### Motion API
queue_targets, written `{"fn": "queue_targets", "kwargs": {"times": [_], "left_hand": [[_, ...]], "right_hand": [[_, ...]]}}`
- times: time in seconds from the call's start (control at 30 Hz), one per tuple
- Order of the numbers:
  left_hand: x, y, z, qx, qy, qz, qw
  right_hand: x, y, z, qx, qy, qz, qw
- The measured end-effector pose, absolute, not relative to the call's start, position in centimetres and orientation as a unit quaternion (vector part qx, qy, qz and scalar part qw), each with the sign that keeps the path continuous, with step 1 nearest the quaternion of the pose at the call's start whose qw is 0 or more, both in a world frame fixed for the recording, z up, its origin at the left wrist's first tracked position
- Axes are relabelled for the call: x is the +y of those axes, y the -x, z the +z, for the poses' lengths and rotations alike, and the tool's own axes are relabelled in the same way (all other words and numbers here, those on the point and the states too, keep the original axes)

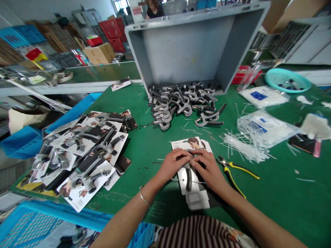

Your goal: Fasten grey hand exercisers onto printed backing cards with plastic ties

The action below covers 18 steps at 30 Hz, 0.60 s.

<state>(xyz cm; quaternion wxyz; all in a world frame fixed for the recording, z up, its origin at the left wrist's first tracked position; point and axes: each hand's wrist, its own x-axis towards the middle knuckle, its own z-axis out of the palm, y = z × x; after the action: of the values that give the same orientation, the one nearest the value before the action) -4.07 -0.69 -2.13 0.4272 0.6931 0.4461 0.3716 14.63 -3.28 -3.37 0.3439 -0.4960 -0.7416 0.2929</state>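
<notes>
In front of me lies a stack of printed backing cards [198, 199]. On the top one rests a grey-and-black hand grip strengthener [189, 179], partly covered by my fingers. My left hand [176, 162] is closed, its fingertips pressed on the upper part of the strengthener. From the other side my right hand [207, 167] pinches the same part, the thumb and fingertips meeting the left ones. What lies right under the fingertips is hidden. A white cable tie [175, 179] sticks out at the card's left side. Cutting pliers [229, 168] with yellow-black handles lie beside my right hand.
Loose hand grip strengtheners [181, 100] spill from a tipped grey crate [186, 48]. Carded strengtheners [88, 144] are piled at the left. White cable ties [243, 146], plastic bags [266, 125] and a turquoise bowl [287, 77] are at the right. A blue basket [23, 220] stands below the table edge.
</notes>
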Motion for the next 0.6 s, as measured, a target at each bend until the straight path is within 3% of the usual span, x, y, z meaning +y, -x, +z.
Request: {"fn": "queue_targets", "kwargs": {"times": [0.13, 0.3, 0.47, 0.6], "left_hand": [[-1.8, 3.2, -0.8, 0.49, -0.73, 0.364, 0.306], [-6.3, 1.6, -1.2, 0.432, -0.848, 0.271, 0.144], [-8.6, 0.8, -2.2, 0.398, -0.893, 0.187, 0.099], [-9.5, 2.0, -1.0, 0.507, -0.828, 0.219, 0.097]], "right_hand": [[-3.2, -14.6, -3.9, -0.739, 0.487, 0.277, 0.373], [-3.1, -14.3, -4.2, -0.732, 0.483, 0.269, 0.398], [-2.9, -14.2, -3.8, -0.73, 0.489, 0.281, 0.387], [-4.2, -15.5, -2.2, -0.758, 0.482, 0.267, 0.349]]}}
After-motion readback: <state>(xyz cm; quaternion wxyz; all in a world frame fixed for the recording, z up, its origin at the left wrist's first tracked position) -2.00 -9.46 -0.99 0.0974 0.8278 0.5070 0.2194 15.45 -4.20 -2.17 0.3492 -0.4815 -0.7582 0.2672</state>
